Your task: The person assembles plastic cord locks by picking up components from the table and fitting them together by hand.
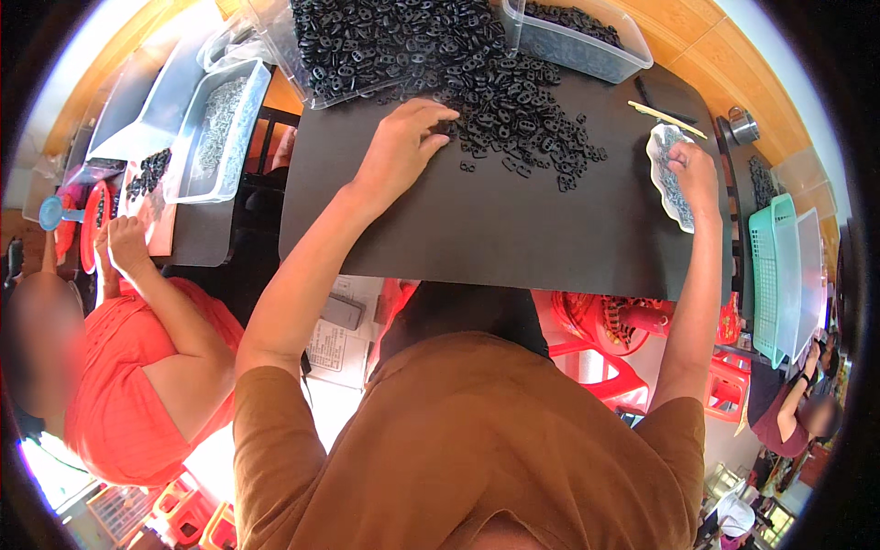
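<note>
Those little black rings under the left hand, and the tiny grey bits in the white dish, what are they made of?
The black rings look like dull plastic or rubber: matte, no glint, identical moulded shapes. The left hand rests on the pile. The grey bits under the right hand look like metal, pale and faintly shiny, but they are too small to be sure. The white dish seems thin plastic.

The person wears a plain brown short-sleeved shirt (477, 440) of soft, slightly creased cloth, with no print or pattern on it. Its sleeves end above the elbows, so both forearms are bare down to the left hand (403, 142) and the right hand (695, 172). No watch, ring, glove or band shows on either wrist or hand.
</note>
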Available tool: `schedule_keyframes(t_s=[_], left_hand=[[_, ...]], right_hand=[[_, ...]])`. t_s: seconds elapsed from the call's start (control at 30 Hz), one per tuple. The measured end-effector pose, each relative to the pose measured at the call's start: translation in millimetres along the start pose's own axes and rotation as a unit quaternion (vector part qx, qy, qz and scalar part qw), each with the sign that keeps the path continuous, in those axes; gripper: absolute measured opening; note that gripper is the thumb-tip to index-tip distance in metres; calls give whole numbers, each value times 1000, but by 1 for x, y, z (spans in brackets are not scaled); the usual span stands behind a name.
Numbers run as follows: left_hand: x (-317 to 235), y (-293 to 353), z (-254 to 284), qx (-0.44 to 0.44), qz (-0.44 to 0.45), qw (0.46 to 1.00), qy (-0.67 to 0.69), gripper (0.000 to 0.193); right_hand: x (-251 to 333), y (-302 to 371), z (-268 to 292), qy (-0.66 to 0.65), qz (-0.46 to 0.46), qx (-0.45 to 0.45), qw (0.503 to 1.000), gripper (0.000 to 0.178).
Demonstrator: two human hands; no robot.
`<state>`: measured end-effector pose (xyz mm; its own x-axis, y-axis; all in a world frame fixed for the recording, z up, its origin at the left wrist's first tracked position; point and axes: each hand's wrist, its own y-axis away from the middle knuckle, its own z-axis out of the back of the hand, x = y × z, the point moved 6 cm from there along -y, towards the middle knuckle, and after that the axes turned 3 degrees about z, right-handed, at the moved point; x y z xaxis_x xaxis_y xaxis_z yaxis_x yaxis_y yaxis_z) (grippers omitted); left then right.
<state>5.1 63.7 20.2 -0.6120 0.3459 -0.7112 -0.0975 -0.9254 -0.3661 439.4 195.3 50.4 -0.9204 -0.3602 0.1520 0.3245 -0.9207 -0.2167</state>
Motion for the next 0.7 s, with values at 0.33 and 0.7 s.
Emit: schedule_keyframes(t_s=[0.33, 0.7], left_hand=[[-1, 2, 4, -23, -21, 999, -42, 25], [-3, 1, 2, -40, -40, 997, -60, 19]], right_hand=[[-9, 3, 1, 2, 8, -7, 1000, 9], [-6, 8, 13, -69, -83, -53, 993, 11]])
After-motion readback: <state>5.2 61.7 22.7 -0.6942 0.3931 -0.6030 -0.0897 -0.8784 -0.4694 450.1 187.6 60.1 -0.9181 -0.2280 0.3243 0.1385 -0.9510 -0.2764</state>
